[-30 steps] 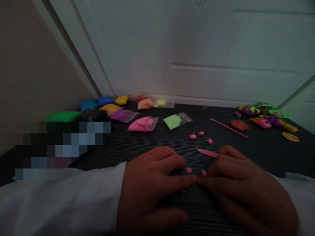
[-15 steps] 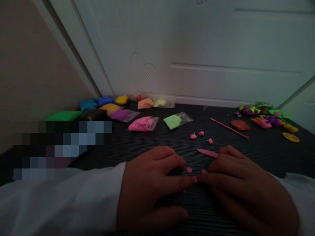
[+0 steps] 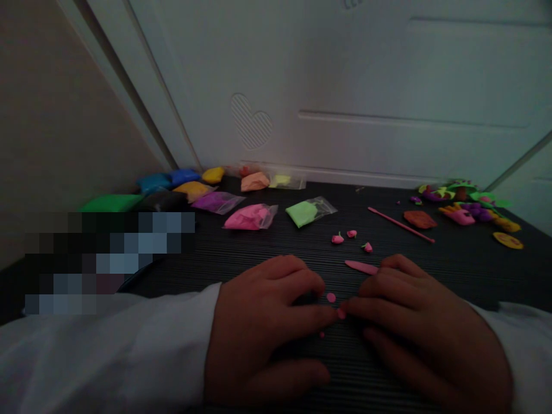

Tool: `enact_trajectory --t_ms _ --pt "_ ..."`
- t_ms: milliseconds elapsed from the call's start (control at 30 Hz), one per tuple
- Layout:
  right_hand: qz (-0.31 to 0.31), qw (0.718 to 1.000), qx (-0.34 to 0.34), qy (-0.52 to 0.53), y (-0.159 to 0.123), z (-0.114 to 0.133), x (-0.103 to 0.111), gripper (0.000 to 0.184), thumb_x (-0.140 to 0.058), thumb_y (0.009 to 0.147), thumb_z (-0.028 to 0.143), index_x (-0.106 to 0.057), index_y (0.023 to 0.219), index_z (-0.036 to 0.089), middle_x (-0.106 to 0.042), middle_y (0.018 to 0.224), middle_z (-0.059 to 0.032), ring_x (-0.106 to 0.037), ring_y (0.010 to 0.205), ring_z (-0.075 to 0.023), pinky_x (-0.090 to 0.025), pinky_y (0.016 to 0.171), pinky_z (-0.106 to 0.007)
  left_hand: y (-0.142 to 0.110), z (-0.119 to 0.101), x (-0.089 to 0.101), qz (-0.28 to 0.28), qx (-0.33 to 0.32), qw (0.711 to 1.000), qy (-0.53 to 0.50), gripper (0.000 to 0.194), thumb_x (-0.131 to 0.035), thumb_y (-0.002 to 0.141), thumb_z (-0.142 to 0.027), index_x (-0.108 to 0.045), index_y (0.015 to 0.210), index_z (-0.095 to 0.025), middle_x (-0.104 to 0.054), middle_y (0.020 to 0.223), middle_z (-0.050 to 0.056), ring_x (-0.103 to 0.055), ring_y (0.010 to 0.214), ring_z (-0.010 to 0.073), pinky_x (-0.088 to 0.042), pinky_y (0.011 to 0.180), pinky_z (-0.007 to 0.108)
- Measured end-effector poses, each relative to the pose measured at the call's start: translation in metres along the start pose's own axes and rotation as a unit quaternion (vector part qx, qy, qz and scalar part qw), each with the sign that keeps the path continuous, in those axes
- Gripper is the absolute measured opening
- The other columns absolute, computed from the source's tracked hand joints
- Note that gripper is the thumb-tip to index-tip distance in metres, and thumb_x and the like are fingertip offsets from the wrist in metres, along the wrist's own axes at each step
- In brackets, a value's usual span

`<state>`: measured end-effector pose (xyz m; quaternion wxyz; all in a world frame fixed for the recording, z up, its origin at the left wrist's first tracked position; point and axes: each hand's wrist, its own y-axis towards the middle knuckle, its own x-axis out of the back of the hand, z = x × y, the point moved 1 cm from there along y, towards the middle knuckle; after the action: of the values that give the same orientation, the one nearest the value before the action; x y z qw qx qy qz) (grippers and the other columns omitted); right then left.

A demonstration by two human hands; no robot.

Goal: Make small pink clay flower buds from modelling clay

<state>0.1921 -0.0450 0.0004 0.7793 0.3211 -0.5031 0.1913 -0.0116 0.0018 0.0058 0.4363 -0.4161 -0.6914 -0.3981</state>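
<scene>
My left hand (image 3: 271, 328) rests on the dark tabletop with its fingers apart and thumb stretched out. Its index fingertip touches a small flattened piece of pink clay (image 3: 341, 313). From the other side, my right hand (image 3: 422, 328) reaches the same piece with an extended index finger, thumb held apart below. A pink modelling knife (image 3: 361, 267) lies just beyond, one end hidden by my right hand's fingers. Between the hands sit a pink clay disc (image 3: 330, 298) and a tiny pink clay ball (image 3: 322, 334). Several small pink clay rosebuds (image 3: 337, 239) lie farther back.
Clay packets, including pink (image 3: 246, 217), light green (image 3: 302, 212) and purple (image 3: 212, 201), line the back left. A thin pink tool (image 3: 401, 224), a reddish-brown lump (image 3: 420, 219) and coloured clay figures (image 3: 463, 213) lie right. A white panel (image 3: 345, 80) rises behind. A pixelated patch covers the left.
My right index finger has shifted slightly left over the pink clay piece. Another pink bit beside that finger is now hidden under my right hand. My left hand has barely moved.
</scene>
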Motion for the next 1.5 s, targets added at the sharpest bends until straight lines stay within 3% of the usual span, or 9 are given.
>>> enact_trajectory --t_ms 333,667,1033,1300,1500 --pt "0.031 0.999 0.013 0.002 -0.0011 -0.0008 0.0019 0.030 -0.048 0.075 0.011 -0.058 0.101 0.021 -0.056 0.081 -0.0025 -0.049 0.071 -0.0166 -0.029 0.068 -0.039 -0.0006 -0.0002 -0.0006 -0.001 0.003 1.000 0.000 0.043 -0.054 0.076 -0.041 -0.051 0.114 -0.022 -0.049 0.104 0.006 -0.042 0.091 0.0221 -0.035 0.077 0.038" --pt "-0.022 1.000 0.012 0.014 -0.0023 -0.0018 0.0001 0.029 -0.048 0.076 0.008 -0.057 0.101 0.019 -0.057 0.082 -0.0034 -0.050 0.076 -0.0172 -0.031 0.068 -0.037 0.0004 -0.0009 -0.0013 0.001 0.010 1.000 0.013 0.044 -0.053 0.075 -0.044 -0.051 0.112 -0.021 -0.049 0.110 0.007 -0.042 0.096 0.0241 -0.035 0.083 0.040" --pt "-0.032 0.999 0.006 0.013 -0.0032 -0.0028 0.0005 0.029 -0.047 0.077 0.007 -0.056 0.102 0.018 -0.057 0.082 -0.0028 -0.050 0.074 -0.0166 -0.032 0.068 -0.036 -0.0016 -0.0010 -0.0037 -0.006 0.014 0.999 0.039 0.046 -0.053 0.074 -0.046 -0.049 0.115 -0.026 -0.046 0.116 0.006 -0.040 0.099 0.0257 -0.033 0.087 0.044" --pt "-0.035 0.999 0.010 0.005 -0.0032 -0.0025 0.0005 0.031 -0.046 0.077 0.008 -0.055 0.104 0.019 -0.059 0.082 -0.0037 -0.051 0.073 -0.0163 -0.034 0.067 -0.035 -0.0009 -0.0008 -0.0028 -0.005 0.024 0.999 0.023 0.053 -0.054 0.072 -0.048 -0.046 0.118 -0.022 -0.045 0.118 0.007 -0.040 0.101 0.0259 -0.036 0.086 0.041" --pt "-0.052 0.999 0.011 0.012 -0.0034 -0.0030 -0.0002 0.029 -0.046 0.077 0.006 -0.056 0.101 0.018 -0.058 0.083 -0.0028 -0.049 0.075 -0.0158 -0.033 0.070 -0.035 -0.0016 -0.0007 -0.0038 0.008 0.016 0.999 0.035 0.051 -0.054 0.073 -0.047 -0.045 0.119 -0.028 -0.044 0.119 0.007 -0.039 0.101 0.0270 -0.033 0.087 0.045"
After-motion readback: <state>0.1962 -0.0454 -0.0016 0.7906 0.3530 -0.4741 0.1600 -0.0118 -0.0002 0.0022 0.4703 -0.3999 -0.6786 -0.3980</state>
